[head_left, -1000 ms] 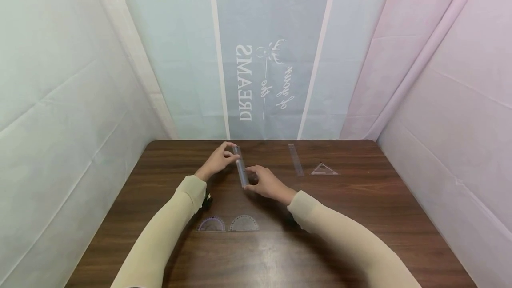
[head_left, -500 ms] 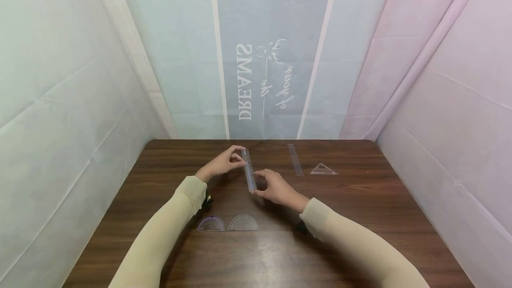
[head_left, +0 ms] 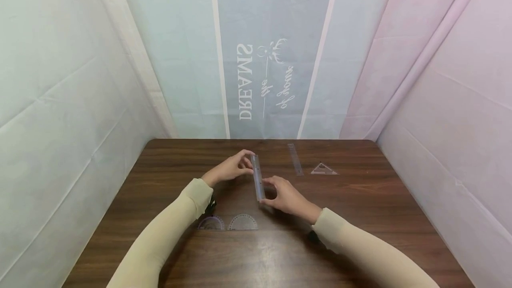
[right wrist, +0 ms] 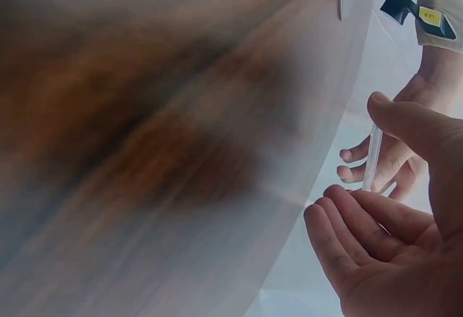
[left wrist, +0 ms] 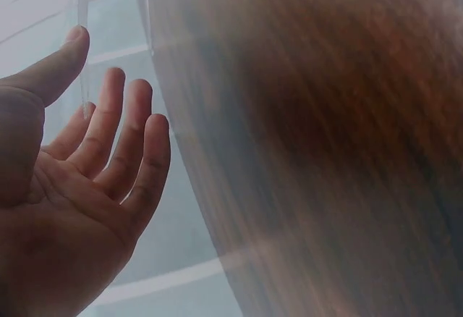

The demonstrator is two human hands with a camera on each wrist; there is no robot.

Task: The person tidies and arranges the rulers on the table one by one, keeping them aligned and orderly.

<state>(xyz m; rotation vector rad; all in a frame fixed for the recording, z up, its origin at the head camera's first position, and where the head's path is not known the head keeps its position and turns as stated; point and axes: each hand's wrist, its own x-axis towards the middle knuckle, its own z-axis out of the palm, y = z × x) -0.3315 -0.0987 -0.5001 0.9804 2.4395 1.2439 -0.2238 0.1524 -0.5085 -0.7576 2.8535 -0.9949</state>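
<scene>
Fingers (left wrist: 108, 111) of our left hand (head_left: 230, 168) and right hand (head_left: 286, 197) pinch a clear ruler (head_left: 258, 179) between them, the left toward its far end and the right toward its near end, apparently just above the wood-grain tabletop (head_left: 320, 248). Our thumbs and fingertips meet it at its margins, with the other fingers of the left hand loosely bent.

We judge the ruler, seemingly plastic, to be light and stiff, smooth enough to slide under a careless fingertip and liable to crack if bent hard. Best taken, we think, by the edges near each end, leaving its face uncovered.

Farther off to the right lie a second ruler (head_left: 295, 159) and a set square (head_left: 325, 171); nearer us, a purple-tinged protractor (head_left: 211, 223) sits beside a colorless protractor (head_left: 243, 222).

Behind, a pale blue hanging (head_left: 276, 8) bears the capitals DREAMS, sideways and reversed to our eyes; among the script next to it we make out what seem to be "the" and "home." A yellow label (right wrist: 430, 17) on our left wrist's dark strap (right wrist: 396, 6) carries characters too small to read with certainty, and we can read no scale on the held ruler.
</scene>
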